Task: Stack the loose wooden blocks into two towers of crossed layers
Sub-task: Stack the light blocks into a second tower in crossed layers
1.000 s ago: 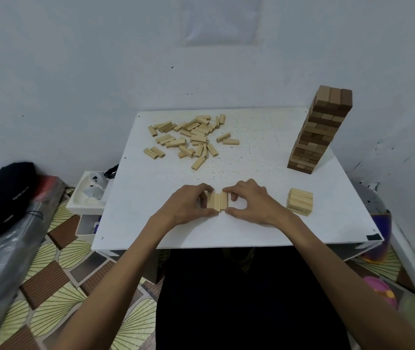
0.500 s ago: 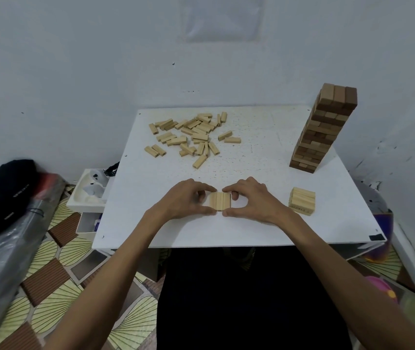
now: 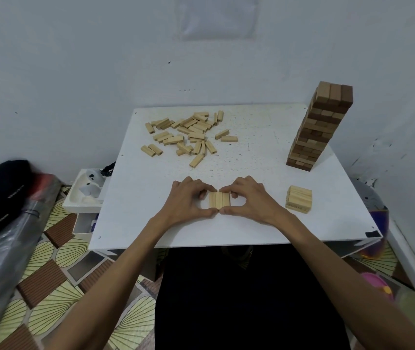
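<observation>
Near the middle of the desk's (image 3: 251,231) front edge, framing the row of three blocks (image 3: 219,200) with left hand (image 3: 186,200) and right hand (image 3: 249,198): thumbs tip to tip on the near side, forefingers curled over the far side, pinching the row from both sides. A second ago, held looser and a little uneven; now lying flat and squared. Probably meaning one layer ready, either as base of a new tower or for carrying onto the small stack (image 3: 299,202) near the front right corner. Waiting toward the back left corner: heap of loose blocks (image 3: 188,135). Standing at the right edge toward the back: tall tower (image 3: 320,127), seemingly finished.
</observation>
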Demonstrator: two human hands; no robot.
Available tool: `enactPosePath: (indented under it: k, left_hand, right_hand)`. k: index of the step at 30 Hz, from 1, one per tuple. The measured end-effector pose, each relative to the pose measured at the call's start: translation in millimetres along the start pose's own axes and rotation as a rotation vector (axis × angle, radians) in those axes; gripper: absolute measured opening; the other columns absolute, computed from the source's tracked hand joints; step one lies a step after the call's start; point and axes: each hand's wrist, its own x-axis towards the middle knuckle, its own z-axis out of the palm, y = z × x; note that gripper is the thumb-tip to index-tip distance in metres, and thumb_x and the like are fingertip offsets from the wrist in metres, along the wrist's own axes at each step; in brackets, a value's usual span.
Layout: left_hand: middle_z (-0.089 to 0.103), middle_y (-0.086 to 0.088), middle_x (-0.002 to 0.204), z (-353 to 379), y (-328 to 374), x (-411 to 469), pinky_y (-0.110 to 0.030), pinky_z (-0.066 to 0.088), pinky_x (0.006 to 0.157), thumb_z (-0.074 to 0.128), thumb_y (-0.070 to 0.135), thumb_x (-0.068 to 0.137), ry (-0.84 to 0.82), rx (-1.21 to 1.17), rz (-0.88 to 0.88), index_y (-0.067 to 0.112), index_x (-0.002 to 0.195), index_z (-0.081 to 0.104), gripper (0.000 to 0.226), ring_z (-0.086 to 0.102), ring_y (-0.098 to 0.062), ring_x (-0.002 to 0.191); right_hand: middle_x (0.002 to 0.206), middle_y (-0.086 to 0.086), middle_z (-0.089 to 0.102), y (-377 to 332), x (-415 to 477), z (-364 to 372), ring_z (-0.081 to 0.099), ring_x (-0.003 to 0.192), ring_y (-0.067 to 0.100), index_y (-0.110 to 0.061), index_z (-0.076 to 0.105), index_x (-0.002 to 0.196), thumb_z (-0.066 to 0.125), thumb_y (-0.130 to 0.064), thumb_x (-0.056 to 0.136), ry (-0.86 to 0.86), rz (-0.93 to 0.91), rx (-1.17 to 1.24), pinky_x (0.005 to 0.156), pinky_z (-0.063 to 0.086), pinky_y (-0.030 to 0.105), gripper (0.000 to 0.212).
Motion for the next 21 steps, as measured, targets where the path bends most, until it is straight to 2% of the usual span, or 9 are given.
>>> enactPosePath:
  k: [8,13,21]
  left_hand:
    - [0.053,0.016,0.092,-1,16,12,-0.039,0.037,0.079,0.072,0.066,0.065,0.025,-0.020,0.102,0.039,0.108,0.065,0.051,0.047,-0.010,0.092]
    - [0.058,0.016,0.110,4,40,38,-0.045,0.044,0.084,0.077,0.061,0.066,0.024,-0.061,0.201,0.039,0.108,0.064,0.049,0.050,-0.010,0.101]
    - [0.063,0.018,0.124,31,84,78,-0.039,0.047,0.095,0.084,0.049,0.071,-0.065,-0.181,0.293,0.029,0.115,0.067,0.051,0.058,-0.006,0.113]
  right_hand:
    - [0.107,-0.014,0.045,3,-9,-19,0.037,0.104,0.004,-0.036,0.066,0.129,0.079,-0.058,0.077,0.059,-0.041,0.014,0.096,0.038,0.033,0.058]
    - [0.119,-0.015,0.045,14,-24,-50,0.034,0.114,0.002,-0.037,0.067,0.127,0.077,-0.061,0.077,0.116,-0.030,-0.041,0.101,0.039,0.040,0.056]
    - [0.141,-0.020,0.048,43,-57,-95,0.040,0.131,0.002,-0.035,0.066,0.126,0.082,-0.052,0.077,0.138,0.051,-0.033,0.108,0.038,0.032,0.054]
